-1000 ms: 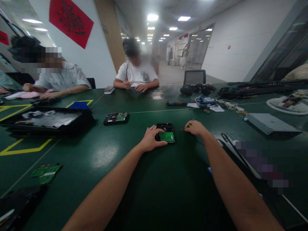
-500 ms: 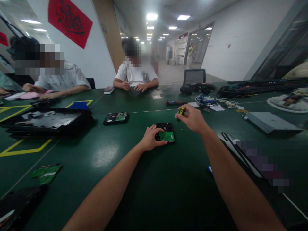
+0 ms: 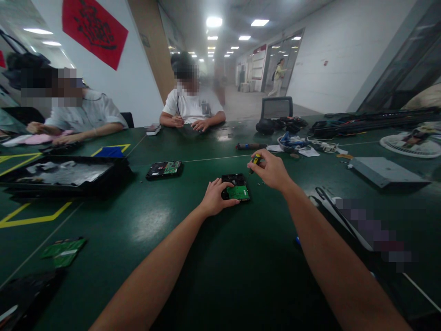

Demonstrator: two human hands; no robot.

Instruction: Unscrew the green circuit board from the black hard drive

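A black hard drive [image 3: 238, 180] lies on the green table with its green circuit board [image 3: 239, 192] facing up. My left hand [image 3: 217, 196] grips it from the left, thumb along the near edge and fingers over the far part. Just right of the drive and above the table, my right hand [image 3: 270, 169] pinches a small screwdriver with a yellow and black handle [image 3: 256, 159]. Its tip points down and is hard to make out. A few tiny screws [image 3: 261, 184] rest on the table beneath that hand.
Another hard drive [image 3: 164, 169] lies to the left, beyond it a black tray [image 3: 69, 177]. Loose green circuit boards [image 3: 65, 252] sit near left. A second screwdriver [image 3: 251, 146] lies behind my right hand; a grey metal box [image 3: 387, 172] stands right. Two people sit across the table.
My right hand has shifted slightly left and closer to the drive with the screwdriver. My left hand keeps its grip on the drive. A person in the far background has walked right.
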